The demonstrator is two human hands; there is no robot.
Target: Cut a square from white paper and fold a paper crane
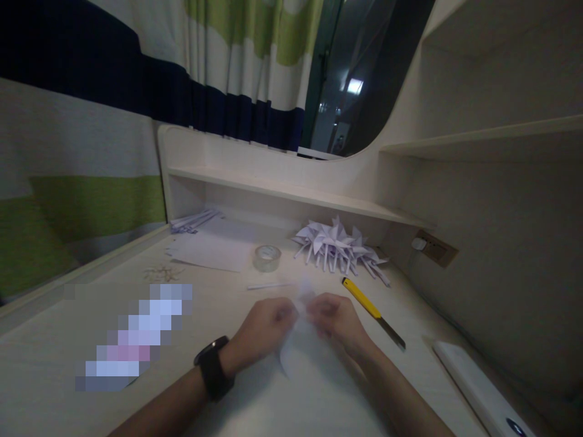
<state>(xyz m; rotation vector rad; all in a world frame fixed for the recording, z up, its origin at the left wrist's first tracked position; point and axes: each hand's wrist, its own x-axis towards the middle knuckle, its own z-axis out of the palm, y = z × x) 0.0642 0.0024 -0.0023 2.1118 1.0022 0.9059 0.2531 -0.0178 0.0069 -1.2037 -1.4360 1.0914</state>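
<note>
My left hand (266, 331) and my right hand (334, 318) meet over the middle of the pale desk (68, 376). Both pinch a small sheet of white paper (300, 355), which hangs between them and is blurred at its top edge. A black watch (213, 367) sits on my left wrist. A thin rolled paper stick (268, 285) lies just beyond my hands.
A pile of folded white paper shapes (339, 246) lies at the back, with a roll of clear tape (266, 257) and flat paper sheets (212, 250) to its left. A yellow utility knife (371, 309) lies right of my hands. A white device (478, 382) rests at the right edge.
</note>
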